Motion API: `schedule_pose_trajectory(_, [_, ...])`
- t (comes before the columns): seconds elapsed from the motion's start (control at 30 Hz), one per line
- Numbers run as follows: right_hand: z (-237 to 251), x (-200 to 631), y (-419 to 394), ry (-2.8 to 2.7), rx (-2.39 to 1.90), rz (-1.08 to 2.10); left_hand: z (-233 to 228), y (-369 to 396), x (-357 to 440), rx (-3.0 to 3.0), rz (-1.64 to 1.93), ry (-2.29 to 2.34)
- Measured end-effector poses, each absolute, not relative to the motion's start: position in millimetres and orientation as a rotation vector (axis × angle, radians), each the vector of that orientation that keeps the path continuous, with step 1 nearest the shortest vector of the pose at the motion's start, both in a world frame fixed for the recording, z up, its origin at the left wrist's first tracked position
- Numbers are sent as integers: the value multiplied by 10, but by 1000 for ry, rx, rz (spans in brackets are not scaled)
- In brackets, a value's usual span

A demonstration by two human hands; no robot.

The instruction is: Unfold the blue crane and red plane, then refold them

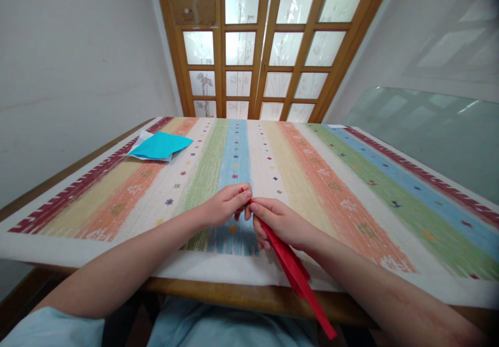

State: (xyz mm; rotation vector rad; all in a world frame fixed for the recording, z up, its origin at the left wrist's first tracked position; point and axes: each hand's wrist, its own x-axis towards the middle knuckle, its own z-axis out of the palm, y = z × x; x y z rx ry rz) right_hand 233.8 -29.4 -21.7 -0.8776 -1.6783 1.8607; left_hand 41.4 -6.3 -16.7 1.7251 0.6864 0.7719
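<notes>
A long, narrow piece of folded red paper (290,266) slants from my fingers down past the table's front edge. My left hand (230,203) pinches its upper tip between thumb and fingers. Just to the right, my right hand (275,219) is closed around the paper a little below that tip, the two thumbs almost meeting. The lower part of the red paper spreads into layers and ends in a thin strip near my lap. Both hands are above the blue stripe of the tablecloth; the fine folds at the tip are hidden by my fingers.
A striped tablecloth (210,181) covers the table. Blue and white paper sheets (161,146) lie at the back left. The wooden table edge (218,290) runs close to my body. A glass panel (429,134) leans at the right wall, and wooden glazed doors (257,66) stand behind.
</notes>
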Motion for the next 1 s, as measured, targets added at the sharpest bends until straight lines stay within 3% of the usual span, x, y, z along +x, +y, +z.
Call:
schedule_pose_trajectory(0.33, [-208,2349,-274,-1544,-877,2095,-141,20,353,1839,842,830])
schedule_pose_trajectory(0.6, [-233,2387,-227,-1375,-779,2231,-251,90,393,1504,938,774])
schedule_pose_trajectory(0.73, [-258,2352,-242,-1339,-759,2278,-249,20,418,1683,788,774])
schedule_pose_trajectory(1.0, [-290,2313,-284,-1518,-931,2074,-235,27,418,1815,763,931])
